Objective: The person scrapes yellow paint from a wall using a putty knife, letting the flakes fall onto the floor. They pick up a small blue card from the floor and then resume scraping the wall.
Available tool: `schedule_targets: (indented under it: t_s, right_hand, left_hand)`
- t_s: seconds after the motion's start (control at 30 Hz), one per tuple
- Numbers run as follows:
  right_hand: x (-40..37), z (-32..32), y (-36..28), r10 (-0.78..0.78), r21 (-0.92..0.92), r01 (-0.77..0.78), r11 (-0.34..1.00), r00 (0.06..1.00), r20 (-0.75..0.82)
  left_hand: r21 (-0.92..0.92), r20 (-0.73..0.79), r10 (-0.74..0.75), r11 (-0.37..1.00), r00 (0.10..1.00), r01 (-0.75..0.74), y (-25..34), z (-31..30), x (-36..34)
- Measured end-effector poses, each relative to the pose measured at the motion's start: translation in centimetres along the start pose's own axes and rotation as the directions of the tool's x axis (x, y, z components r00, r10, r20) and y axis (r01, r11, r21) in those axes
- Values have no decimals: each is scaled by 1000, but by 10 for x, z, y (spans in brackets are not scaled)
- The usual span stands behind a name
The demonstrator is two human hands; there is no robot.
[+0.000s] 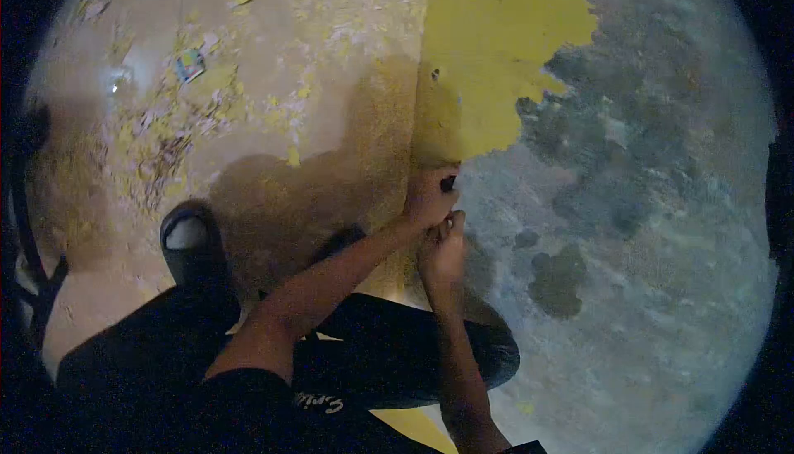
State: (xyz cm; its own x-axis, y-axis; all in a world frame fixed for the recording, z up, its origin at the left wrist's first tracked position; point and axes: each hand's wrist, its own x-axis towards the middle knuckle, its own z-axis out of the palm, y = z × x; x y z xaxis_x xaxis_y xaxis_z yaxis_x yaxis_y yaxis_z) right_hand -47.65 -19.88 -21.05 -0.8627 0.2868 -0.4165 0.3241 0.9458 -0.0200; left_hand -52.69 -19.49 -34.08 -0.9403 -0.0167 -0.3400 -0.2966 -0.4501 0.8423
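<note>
My left hand [432, 195] is closed around a small black object [448, 183] beside the wall, at the lower end of the yellow paint [496, 49]. Only a bit of this object shows, so its kind cannot be made out. Just below, my right hand [444, 249] is slightly blurred, with its fingers curled close to the left hand. Whatever it may hold is hidden. Yellow paint with a ragged edge covers part of the wall, and bare grey wall [612, 181] shows to its right.
Yellow and pale flakes [182, 123] are scattered over the floor [322, 131] at left, around a small colourful packet [189, 65]. A foot in a dark slipper [188, 235] rests on the floor. Dark curved bars [37, 280] stand at the far left edge.
</note>
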Motion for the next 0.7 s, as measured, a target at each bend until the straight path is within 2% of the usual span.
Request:
schedule_targets:
  t_s: [0.07,0.1,0.17,0.23,0.27,0.3,0.33,0.37,0.4,0.43,0.47,0.5,0.53,0.57,0.6,0.63,0.67,0.7]
  right_hand:
    - [6,1,-2,-14,60,17,998,998,-55]
    - [6,5,1,-11,57,15,998,997,-75]
    - [1,9,9,19,46,-15,999,997,-78]
    - [6,21,12,101,-42,-103,994,993,-54]
    - [1,22,15,99,-29,-100,995,994,-41]
    - [-6,20,25,-61,36,66,997,991,-122]
    - [4,23,21,-148,74,163,984,973,-179]
    - [15,25,14,-232,101,261,960,944,-234]
    - [18,25,10,-124,132,145,981,980,-153]
    - [10,25,12,-48,137,62,989,993,-108]
    - [1,25,14,30,136,-21,991,998,-62]
    - [-4,25,14,25,159,-13,987,997,-72]
    - [-5,27,12,12,194,4,981,997,-81]
    - [-4,27,12,-4,202,21,979,996,-85]
    - [-5,29,12,-70,212,103,972,985,-158]
    - [-6,32,16,-121,214,171,962,966,-227]
    - [-4,35,21,-104,206,152,967,969,-225]
    - [2,40,22,-21,177,44,983,992,-127]
  left_hand:
    - [125,-58,222,969,973,-214,0,6,-5]
    - [123,-50,224,969,973,-216,-5,8,1]
    - [6,-26,-68,998,997,68,-15,11,7]
    - [46,11,-43,998,999,42,-7,6,2]
    - [79,39,-13,997,999,10,0,0,2]
    - [97,28,-6,995,1000,3,7,-5,-2]
    - [241,-66,214,951,975,-193,12,-4,-5]
    - [387,-121,425,852,897,-352,8,-2,-2]
    - [155,-111,178,975,978,-160,-1,3,5]
    - [147,-87,150,980,985,-136,-7,1,0]
    - [73,-8,44,996,999,-43,-9,-3,-1]
    - [5,58,-46,999,997,46,-6,-7,1]
    - [5,45,-47,999,998,47,-9,-5,-7]
    - [87,15,128,988,992,-129,-8,-4,-18]
    - [175,4,303,938,953,-299,-10,-5,-20]
    - [181,7,308,935,951,-304,-20,-6,-8]
    - [103,-70,209,974,975,-201,-31,-3,2]
    - [14,-134,96,995,986,-95,-38,5,0]
